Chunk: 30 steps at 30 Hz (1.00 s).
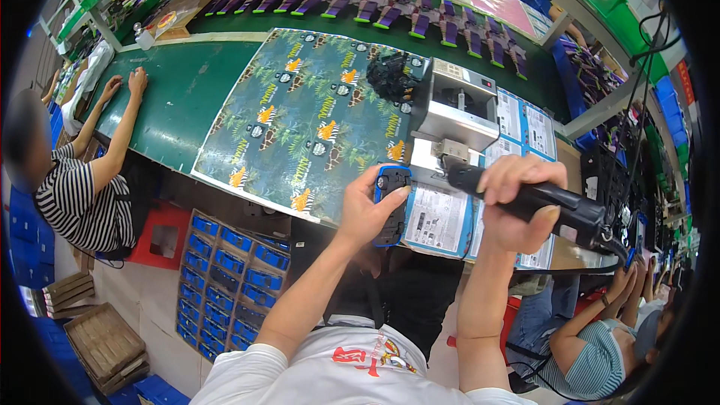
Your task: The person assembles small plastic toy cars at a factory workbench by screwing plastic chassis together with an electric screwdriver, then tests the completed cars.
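Observation:
My left hand [366, 210] grips a long blue-rimmed black plastic part [391, 181], thumb across its face, at the near edge of the bench. My right hand [517, 199] is wrapped round a black electric screwdriver [555, 208], held tilted with its nose to the left. The tool's front end meets the small metal outlet of a pale box-shaped screw feeder [461, 109]; whether its bit touches a screw there is too small to tell. A heap of small black parts [390, 77] lies left of the feeder.
An animal-patterned sheet [300, 120] covers the bench, with printed sheets [439, 219] beside my hands. Beyond runs a row of purple-and-green parts [420, 19]. A tray of blue parts [225, 285] is below left. Co-workers sit left [86, 195] and right [592, 352]. Cables [649, 97] hang at right.

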Tool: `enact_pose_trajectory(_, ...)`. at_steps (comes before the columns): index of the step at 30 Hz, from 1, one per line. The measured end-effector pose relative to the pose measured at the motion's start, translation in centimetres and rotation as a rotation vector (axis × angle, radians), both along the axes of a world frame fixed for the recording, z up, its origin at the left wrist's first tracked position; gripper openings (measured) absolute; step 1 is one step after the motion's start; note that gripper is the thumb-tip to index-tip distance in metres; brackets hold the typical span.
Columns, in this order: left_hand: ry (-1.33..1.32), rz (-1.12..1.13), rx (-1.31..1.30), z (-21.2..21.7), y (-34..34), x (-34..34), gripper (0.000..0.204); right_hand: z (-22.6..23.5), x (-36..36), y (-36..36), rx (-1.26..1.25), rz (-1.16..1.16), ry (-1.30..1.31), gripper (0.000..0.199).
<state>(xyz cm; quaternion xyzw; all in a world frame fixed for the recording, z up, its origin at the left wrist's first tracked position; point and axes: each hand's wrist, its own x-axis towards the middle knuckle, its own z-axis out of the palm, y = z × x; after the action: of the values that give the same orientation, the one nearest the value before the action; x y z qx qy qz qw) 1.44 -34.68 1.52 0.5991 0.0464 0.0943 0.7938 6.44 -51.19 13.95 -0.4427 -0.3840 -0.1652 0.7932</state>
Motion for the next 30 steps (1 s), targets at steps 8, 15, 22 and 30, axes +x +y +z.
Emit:
enact_pose_trajectory(8,-0.045,-0.18,-0.136,0.1,0.2,-1.1,0.08,-1.4,2.0,-1.7,-0.037,-0.083,0.033,0.038)
enact_pose_trajectory(15,0.065,0.034,-0.59,1.0,2.8,0.4,0.071,-0.9,2.0,0.6,-0.115,-0.215,0.194,0.011)
enact_pose_trajectory(22,0.038,-0.059,-0.61,-0.6,4.2,1.7,0.055,1.3,2.7,2.6,-0.245,-0.165,0.401,0.016)
enact_pose_trajectory(30,0.052,-0.038,-0.686,0.2,4.4,1.6,0.062,-0.8,-1.7,4.9,0.006,0.198,0.249,0.044)
